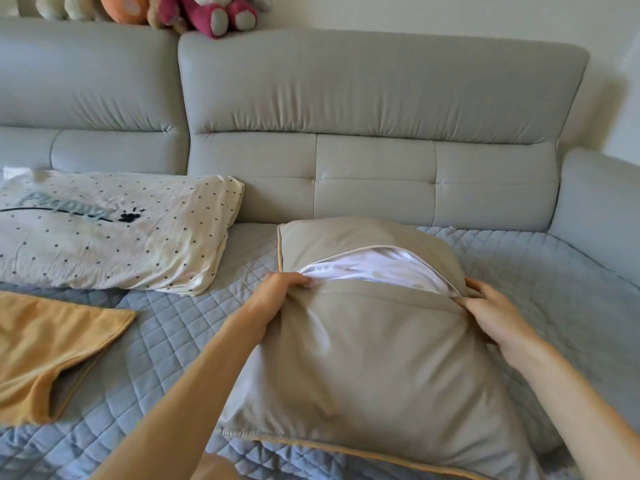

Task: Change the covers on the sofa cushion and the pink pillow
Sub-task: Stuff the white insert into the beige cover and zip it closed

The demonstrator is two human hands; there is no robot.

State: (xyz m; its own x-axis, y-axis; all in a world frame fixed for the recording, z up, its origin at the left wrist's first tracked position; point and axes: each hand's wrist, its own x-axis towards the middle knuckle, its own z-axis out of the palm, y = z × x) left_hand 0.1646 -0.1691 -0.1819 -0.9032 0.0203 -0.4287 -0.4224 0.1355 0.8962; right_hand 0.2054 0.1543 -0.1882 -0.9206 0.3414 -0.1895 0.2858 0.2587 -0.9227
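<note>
A sofa cushion in a beige cover (374,358) lies on the seat in front of me. Its zip opening gapes along the top, and the white inner pad (377,268) shows through it. My left hand (280,289) grips the cover's edge at the left end of the opening. At the right end, my right hand (491,313) pinches the cover where the zip ends. A pillow in a cream, black-dotted cover (114,233) rests at the left against the backrest. An empty orange cover (45,351) lies flat at the front left.
The grey sofa backrest (381,98) rises behind, and a padded armrest (602,202) closes off the right side. A quilted blue mat (166,341) covers the seat. Plush toys, one dark pink (214,13), sit on top of the backrest.
</note>
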